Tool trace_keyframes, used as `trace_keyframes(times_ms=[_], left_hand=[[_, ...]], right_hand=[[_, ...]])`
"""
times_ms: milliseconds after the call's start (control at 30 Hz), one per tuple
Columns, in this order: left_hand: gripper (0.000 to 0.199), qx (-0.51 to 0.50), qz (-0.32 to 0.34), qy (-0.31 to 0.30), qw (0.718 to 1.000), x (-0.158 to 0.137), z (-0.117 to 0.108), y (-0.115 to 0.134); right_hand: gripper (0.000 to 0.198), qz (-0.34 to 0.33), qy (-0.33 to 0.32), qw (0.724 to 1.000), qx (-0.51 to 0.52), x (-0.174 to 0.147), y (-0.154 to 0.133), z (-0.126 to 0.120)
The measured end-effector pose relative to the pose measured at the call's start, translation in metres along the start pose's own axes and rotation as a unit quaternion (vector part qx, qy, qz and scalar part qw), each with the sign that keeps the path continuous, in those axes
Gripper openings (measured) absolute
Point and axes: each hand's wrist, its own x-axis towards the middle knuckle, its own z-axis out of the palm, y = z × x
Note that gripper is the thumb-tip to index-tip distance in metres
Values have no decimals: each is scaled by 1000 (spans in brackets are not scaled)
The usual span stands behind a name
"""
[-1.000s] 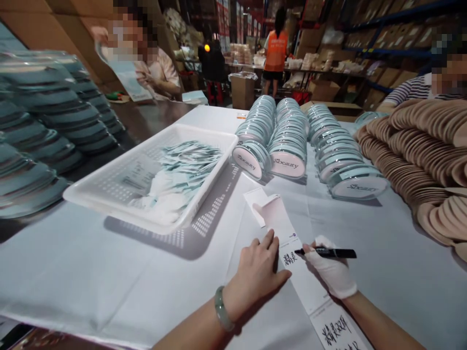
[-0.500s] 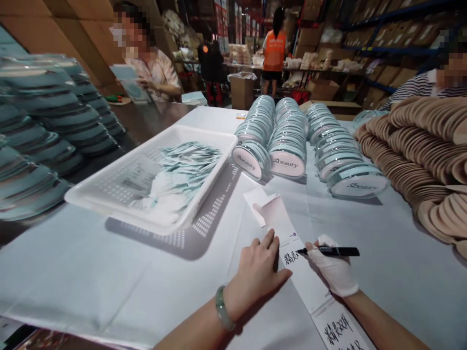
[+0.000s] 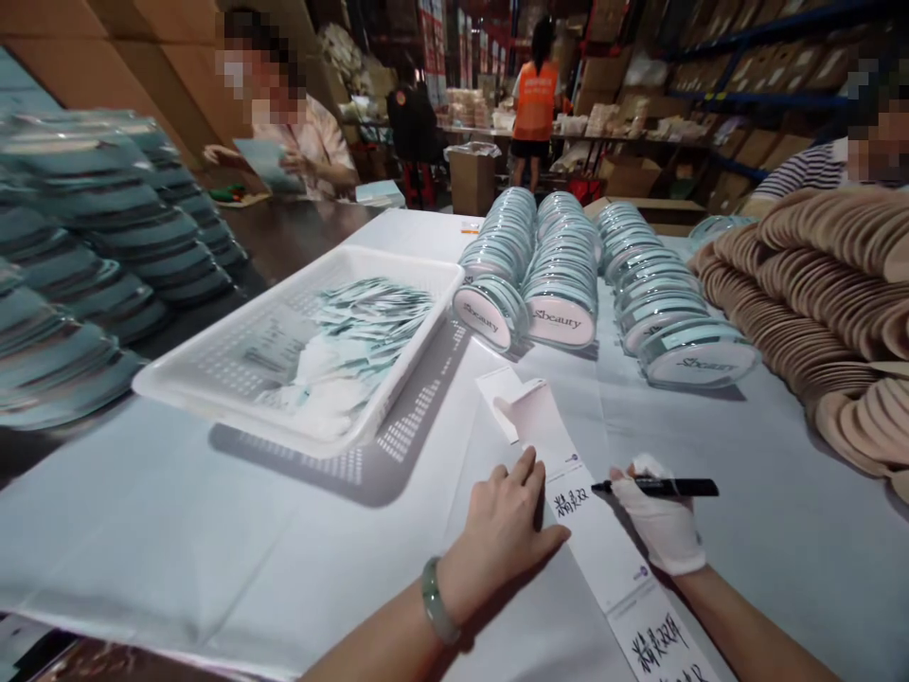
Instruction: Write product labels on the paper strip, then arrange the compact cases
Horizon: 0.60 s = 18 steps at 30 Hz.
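A long white paper strip [image 3: 593, 549] runs from the front edge of the view towards the middle of the table, its far end folded over. Handwritten black characters stand on two of its sections. My left hand [image 3: 507, 526], a green bangle on its wrist, lies flat on the strip's left edge with the fingers stretched out. In a white partial glove, my right hand [image 3: 660, 521] grips a black marker pen [image 3: 678, 487]. The pen's tip is at the strip's right edge, beside the upper writing.
A white perforated basket [image 3: 177, 379] holds many pale green packets. Rows of clear-wrapped oval packages [image 3: 561, 317] stand behind the strip. Brown rounded pads [image 3: 802, 322] are heaped at right, teal stacks [image 3: 92, 218] at left. Co-workers [image 3: 312, 142] are around the table and further back.
My right hand has shifted slightly right with the marker pen. A second character part now shows complete on the upper section. The co-worker at left has moved a pale sheet.
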Motion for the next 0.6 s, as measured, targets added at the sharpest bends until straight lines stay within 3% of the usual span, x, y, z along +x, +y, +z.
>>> trace_keyframes(times_ms=[133, 267, 400, 600], left_hand=[[69, -1, 3, 2, 1000, 0, 0, 0], [68, 1, 4, 7, 1000, 0, 1, -1], [66, 2, 5, 7, 1000, -1, 1, -1], [69, 1, 5, 4, 1000, 1, 2, -1]], right_hand=[[41, 22, -23, 999, 22, 2, -5, 1], [41, 41, -6, 998, 39, 2, -11, 2], [43, 74, -43, 995, 52, 2, -14, 0], [40, 60, -24, 996, 59, 3, -11, -2]])
